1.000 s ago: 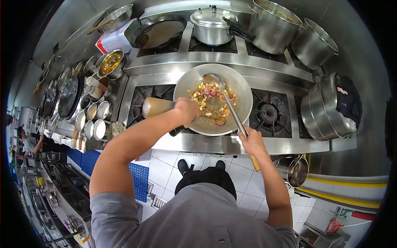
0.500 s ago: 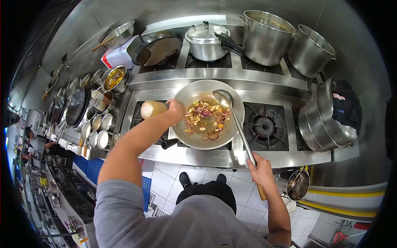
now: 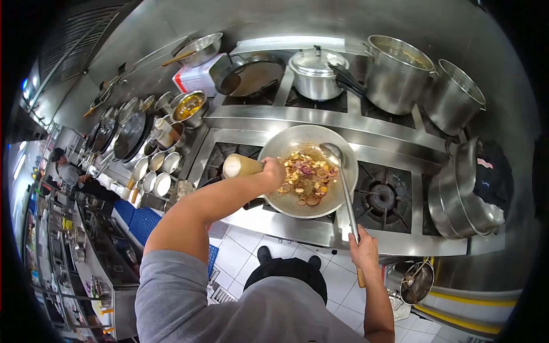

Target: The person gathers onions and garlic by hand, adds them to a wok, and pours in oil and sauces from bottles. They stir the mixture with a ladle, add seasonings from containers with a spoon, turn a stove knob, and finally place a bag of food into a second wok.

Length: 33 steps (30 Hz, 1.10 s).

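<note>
My left hand [image 3: 274,174] is closed round the narrow end of a bottle [image 3: 241,166] with tan contents. The bottle lies tipped sideways, its wide base to the left and its hidden tip over the pan's left side. In the wide pan [image 3: 273,201] on the stove are sliced onion rings and pale pieces [image 3: 309,171] in brownish liquid. My right hand [image 3: 364,249] grips the wooden handle of a long metal ladle [image 3: 346,194]. The ladle's bowl rests at the upper right inside of the pan.
Right of the pan is a bare burner [image 3: 382,196]. Behind stand a pressure cooker [image 3: 317,77] and tall pots [image 3: 398,74]. Stacked basins [image 3: 452,197] with a dark cloth are at right. Bowls and a box [image 3: 197,75] fill the left. A person [image 3: 68,171] stands far left.
The view has turned, so the stove and pan appear lower and farther right. My left hand still holds the bottle over the pan's left side, and my right hand still holds the ladle.
</note>
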Each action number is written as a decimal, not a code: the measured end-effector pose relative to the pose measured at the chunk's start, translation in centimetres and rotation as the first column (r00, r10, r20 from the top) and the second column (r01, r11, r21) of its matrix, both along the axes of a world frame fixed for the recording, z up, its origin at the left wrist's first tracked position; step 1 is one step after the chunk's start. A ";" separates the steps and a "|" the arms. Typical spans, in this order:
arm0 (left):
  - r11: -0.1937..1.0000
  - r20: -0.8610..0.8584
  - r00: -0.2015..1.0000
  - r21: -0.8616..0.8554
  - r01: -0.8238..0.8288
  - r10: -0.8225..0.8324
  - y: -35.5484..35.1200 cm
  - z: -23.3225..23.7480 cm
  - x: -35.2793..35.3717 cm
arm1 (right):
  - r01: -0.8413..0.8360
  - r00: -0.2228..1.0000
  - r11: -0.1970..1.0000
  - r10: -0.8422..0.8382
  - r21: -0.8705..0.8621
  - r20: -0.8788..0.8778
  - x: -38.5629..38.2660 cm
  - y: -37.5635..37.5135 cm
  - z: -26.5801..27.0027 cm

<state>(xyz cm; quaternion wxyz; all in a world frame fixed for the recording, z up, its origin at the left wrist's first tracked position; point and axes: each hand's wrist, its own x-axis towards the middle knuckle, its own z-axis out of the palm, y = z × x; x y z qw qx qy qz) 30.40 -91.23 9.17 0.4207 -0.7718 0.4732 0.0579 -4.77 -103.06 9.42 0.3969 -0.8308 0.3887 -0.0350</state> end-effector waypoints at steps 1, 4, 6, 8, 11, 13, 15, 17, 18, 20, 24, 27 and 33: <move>0.999 -0.015 1.000 0.033 -0.012 0.012 0.6 -0.5 0.8 | -0.013 1.000 1.000 0.013 -0.026 0.006 0.3 0.3 -0.3; 0.996 -0.026 0.996 0.020 -0.086 0.087 0.6 1.4 2.2 | -0.046 0.999 0.996 0.048 -0.073 0.015 1.6 1.6 -1.1; 0.999 -0.019 0.999 -0.036 -0.038 0.037 1.4 1.6 2.8 | -0.008 0.999 0.999 0.006 -0.041 -0.040 3.1 3.0 -2.1; 0.999 -0.102 0.994 -0.002 -0.032 0.032 2.0 2.7 2.3 | 0.021 1.000 0.999 -0.022 -0.038 -0.023 4.6 5.4 -2.6; 0.993 -0.250 0.965 -0.073 -0.097 0.076 3.7 3.5 3.7 | 0.109 0.990 0.974 -0.087 0.201 -0.113 7.2 10.2 2.6; 0.967 -0.336 0.939 -0.204 -0.151 0.076 5.7 4.0 5.3 | 0.061 0.981 0.984 -0.028 0.169 -0.190 7.9 13.2 5.5; 0.903 -0.431 0.902 -0.372 -0.214 0.036 8.1 3.7 7.0 | -0.080 0.995 0.987 0.071 -0.142 -0.063 5.0 14.6 1.1; 0.849 -0.453 0.891 -0.486 -0.209 -0.039 10.0 2.9 8.2 | -0.182 0.969 0.802 0.244 -0.569 0.033 3.4 17.4 1.2; 0.820 -0.463 0.883 -0.533 -0.207 -0.078 10.7 2.7 8.8 | -0.164 0.985 0.878 0.117 -0.450 -0.131 3.2 18.7 2.7; 0.860 -0.489 0.869 -0.473 -0.193 -0.074 11.0 1.9 9.9 | -0.005 0.869 0.978 -0.099 -0.208 -0.485 2.6 21.5 5.4; 0.807 -0.532 0.837 -0.547 -0.223 -0.129 12.8 1.8 11.4 | 0.163 0.917 0.976 -0.205 -0.147 -0.343 6.0 24.1 5.9; 0.592 -0.529 0.808 -0.748 -0.301 -0.258 14.9 1.7 12.6 | 0.027 0.965 0.872 -0.151 -0.488 -0.216 8.8 23.1 2.5; 0.081 -0.547 0.681 -0.805 -0.588 -0.487 18.3 2.5 15.0 | 0.135 0.947 0.816 -0.272 -0.561 -0.168 14.5 21.4 0.2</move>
